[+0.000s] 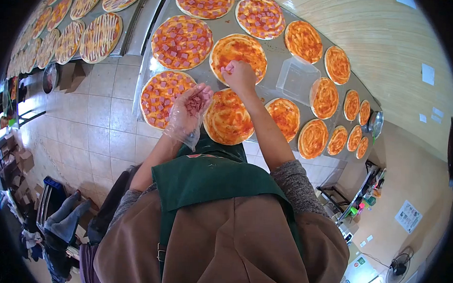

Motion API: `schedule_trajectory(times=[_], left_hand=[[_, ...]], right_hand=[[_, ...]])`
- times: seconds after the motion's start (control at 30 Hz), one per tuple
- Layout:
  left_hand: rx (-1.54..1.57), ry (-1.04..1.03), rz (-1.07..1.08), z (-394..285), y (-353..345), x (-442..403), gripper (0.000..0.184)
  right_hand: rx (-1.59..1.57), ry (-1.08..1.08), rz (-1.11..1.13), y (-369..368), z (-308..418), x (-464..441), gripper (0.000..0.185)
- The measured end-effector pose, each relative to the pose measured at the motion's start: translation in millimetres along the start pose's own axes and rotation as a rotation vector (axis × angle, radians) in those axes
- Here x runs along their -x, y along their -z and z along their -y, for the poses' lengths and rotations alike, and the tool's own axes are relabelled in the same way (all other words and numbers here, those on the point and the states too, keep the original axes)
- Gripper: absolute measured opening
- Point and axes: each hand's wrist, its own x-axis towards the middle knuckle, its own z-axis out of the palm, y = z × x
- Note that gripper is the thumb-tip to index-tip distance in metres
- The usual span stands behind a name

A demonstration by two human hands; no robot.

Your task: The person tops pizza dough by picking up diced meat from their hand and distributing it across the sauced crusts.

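Note:
My left hand (187, 112) is cupped around a clear plastic bag (183, 134) with diced pink ham (195, 104) in it, over the edge of a ham-topped pizza (160, 97). My right hand (239, 76) is closed above a sauced pizza (244, 50) that shows no ham on its visible part; pink bits show at its fingertips. Below it lies another sauced pizza (227, 116), partly behind my right wrist. Further ham-topped pizzas (182, 42) lie at the upper left of the metal table (220, 27).
An empty clear plastic tray (297, 80) sits among several sauced pizzas (314, 137) on the right. A second table at the upper left bears pizzas with white stripes (101, 37). At the table's far right end is a metal bowl (376, 123).

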Motion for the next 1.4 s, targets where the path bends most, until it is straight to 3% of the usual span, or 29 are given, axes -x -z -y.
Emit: schedule_trajectory(times=[0.4,0.5,0.6,0.7,0.9,1.0,1.1,1.2,1.4], left_hand=[[0.016,-0.012,0.054,-3.5,5.4,3.9,0.023],[-0.009,-0.022,-0.027,-3.2,2.5,6.3,0.024],[0.018,0.008,0.058,-3.8,6.0,4.4,0.025],[-0.005,-0.006,0.011,-3.3,0.7,7.4,0.022],[0.004,-0.005,0.014,-4.6,2.2,7.3,0.023],[0.016,0.002,0.011,-8.1,1.1,9.6,0.023],[0.026,0.003,0.036,-7.2,11.1,3.1,0.026],[0.000,0.006,0.015,-5.4,11.5,2.2,0.025],[0.000,0.014,0.021,-5.5,10.2,4.2,0.026]], right_hand=[[-0.159,-0.070,0.189,11.8,1.1,4.4,0.022],[-0.076,-0.021,0.153,6.0,-3.1,6.6,0.017],[0.039,0.128,0.041,1.8,-1.8,6.2,0.012],[0.139,0.140,0.006,1.6,4.7,8.4,0.011],[0.095,0.223,-0.021,4.8,7.7,11.7,0.013],[-0.244,-0.005,0.122,28.3,-4.1,10.0,0.020],[-0.406,-0.072,0.232,25.8,-37.3,8.2,0.022],[-0.310,-0.102,0.283,21.3,-40.7,13.5,0.017],[-0.121,-0.072,0.175,25.2,-21.5,14.4,0.011]])
